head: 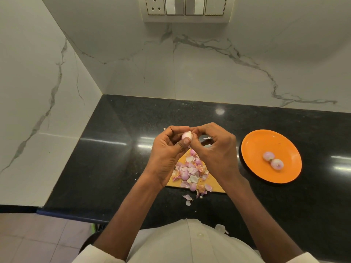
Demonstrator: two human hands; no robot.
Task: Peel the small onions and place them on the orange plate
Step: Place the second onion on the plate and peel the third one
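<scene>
A small pale pink onion (186, 135) is held up above the counter between both hands. My left hand (167, 150) grips it from the left with thumb and fingers curled round it. My right hand (214, 147) pinches at its right side with thumb and fingertips. Below the hands lies a wooden cutting board (181, 184) covered with a heap of pink onion skins (191, 172). To the right, the orange plate (254, 149) holds two peeled onions (273, 159) lying side by side.
The black granite counter (114, 158) runs into a corner of white marble walls. A few loose skins (187, 198) lie in front of the board. The counter's front edge is near my body, and the floor shows at lower left.
</scene>
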